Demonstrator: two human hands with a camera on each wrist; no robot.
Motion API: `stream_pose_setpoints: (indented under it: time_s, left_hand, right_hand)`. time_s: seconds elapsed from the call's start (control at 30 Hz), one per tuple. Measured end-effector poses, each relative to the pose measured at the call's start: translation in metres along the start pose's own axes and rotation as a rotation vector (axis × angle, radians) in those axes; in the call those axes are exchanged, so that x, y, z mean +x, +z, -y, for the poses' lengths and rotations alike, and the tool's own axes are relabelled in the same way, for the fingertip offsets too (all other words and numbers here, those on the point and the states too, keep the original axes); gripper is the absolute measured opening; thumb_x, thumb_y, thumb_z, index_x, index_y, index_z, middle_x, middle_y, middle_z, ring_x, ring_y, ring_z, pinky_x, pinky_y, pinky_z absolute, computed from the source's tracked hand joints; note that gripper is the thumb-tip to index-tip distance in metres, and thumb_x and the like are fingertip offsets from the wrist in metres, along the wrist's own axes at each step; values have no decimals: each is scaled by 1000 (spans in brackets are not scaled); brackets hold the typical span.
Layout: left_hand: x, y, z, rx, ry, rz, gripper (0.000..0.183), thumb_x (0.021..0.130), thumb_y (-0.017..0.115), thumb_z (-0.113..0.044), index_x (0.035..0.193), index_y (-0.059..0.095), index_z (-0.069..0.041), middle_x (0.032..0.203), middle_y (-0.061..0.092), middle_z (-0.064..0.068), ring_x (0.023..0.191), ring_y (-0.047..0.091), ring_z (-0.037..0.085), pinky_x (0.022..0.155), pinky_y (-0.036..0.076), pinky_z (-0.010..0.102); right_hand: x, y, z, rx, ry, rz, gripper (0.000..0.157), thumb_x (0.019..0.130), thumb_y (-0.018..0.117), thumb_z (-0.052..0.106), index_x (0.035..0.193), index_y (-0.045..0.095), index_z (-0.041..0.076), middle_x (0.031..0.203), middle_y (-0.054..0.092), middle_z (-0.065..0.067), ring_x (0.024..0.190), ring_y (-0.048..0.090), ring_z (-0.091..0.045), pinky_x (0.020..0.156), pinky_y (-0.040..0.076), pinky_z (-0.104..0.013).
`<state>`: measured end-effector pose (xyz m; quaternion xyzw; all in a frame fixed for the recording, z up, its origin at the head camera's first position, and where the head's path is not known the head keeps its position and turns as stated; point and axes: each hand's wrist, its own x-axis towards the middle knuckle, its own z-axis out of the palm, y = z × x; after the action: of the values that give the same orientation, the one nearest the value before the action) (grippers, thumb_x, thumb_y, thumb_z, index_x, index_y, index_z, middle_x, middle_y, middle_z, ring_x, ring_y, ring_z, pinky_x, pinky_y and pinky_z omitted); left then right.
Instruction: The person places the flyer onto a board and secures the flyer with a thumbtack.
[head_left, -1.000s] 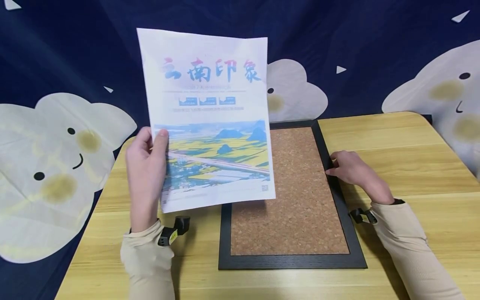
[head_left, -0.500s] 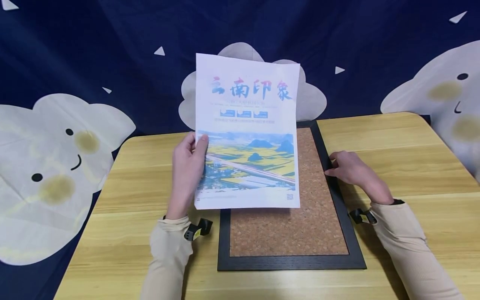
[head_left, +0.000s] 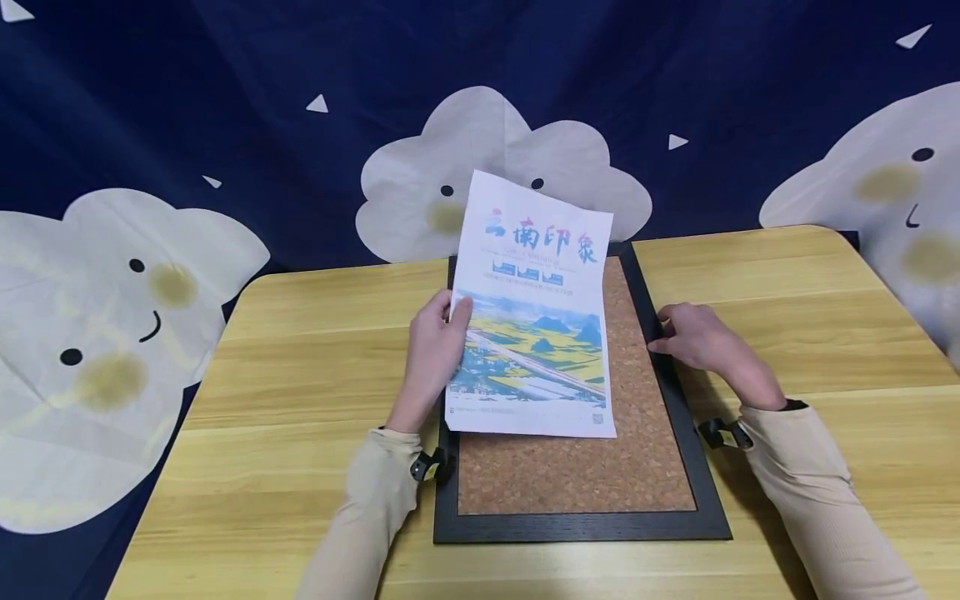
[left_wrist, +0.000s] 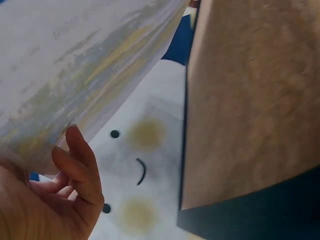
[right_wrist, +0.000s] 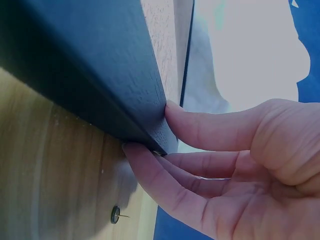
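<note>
My left hand [head_left: 433, 350] pinches the left edge of a printed paper poster [head_left: 534, 325], thumb on its front and fingers behind. The sheet carries large blue-pink characters above a picture of yellow fields and hills. It tilts over the upper left of a black-framed corkboard [head_left: 577, 475], hiding part of the cork. On the frame's right side, my right hand [head_left: 701, 337] grips the edge. In the right wrist view the thumb lies on the frame's face [right_wrist: 120, 60], with fingertips against its outer side.
A thumbtack [right_wrist: 116, 215] lies on the wooden table [head_left: 300, 375] beside the frame, close below my right fingers. Behind the table hangs a dark blue cloth [head_left: 225, 75] with white smiling clouds.
My left hand has carried the poster to the right and lower, from beside the corkboard to over it, and the sheet now leans back more. My right hand stays on the frame.
</note>
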<state>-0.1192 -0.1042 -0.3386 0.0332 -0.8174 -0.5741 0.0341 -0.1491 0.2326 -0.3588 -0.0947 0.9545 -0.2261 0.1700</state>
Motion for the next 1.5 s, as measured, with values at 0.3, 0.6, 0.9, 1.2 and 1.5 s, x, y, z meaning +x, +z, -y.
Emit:
stream_pose_setpoints:
  time_s: [0.3,0.6,0.9,1.2,1.5]
  left_hand:
    - [0,10,11,127,19,127,16,106,58,-16,104,61,-1,71,51,4,60,48,19,58,35,31]
    - [0,6,12,268,-81,289,29,103,62,-10,128,54,2,90,65,13,64,65,21,52,51,31]
    - [0,9,11,402,-138,369,25,104,63,-13,124,56,0,79,65,11,57,64,19,51,51,31]
    - [-2,9,10,489,-178,373,18,106,61,-19,111,60,-2,80,62,12,58,63,23,53,52,33]
    - [-3,6,9,679,-115,311,19,105,62,-21,110,59,-3,74,51,6,58,46,20,54,36,31]
  right_hand:
    - [0,1,1,19,18,9,47,96,69,8,127,52,-25,116,61,-43,101,64,-49,81,53,-54]
    - [-1,1,2,21,18,4,45,96,69,7,125,53,-24,114,62,-42,98,64,-47,80,53,-53]
    - [-2,1,1,20,23,7,43,96,69,7,123,54,-23,113,63,-41,94,63,-43,79,53,-52]
    - [-3,0,1,14,16,8,50,97,69,7,128,49,-26,115,62,-43,100,64,-50,80,54,-54]
    - [-4,0,2,21,12,8,47,98,68,7,127,51,-25,114,62,-42,101,64,-49,81,54,-54]
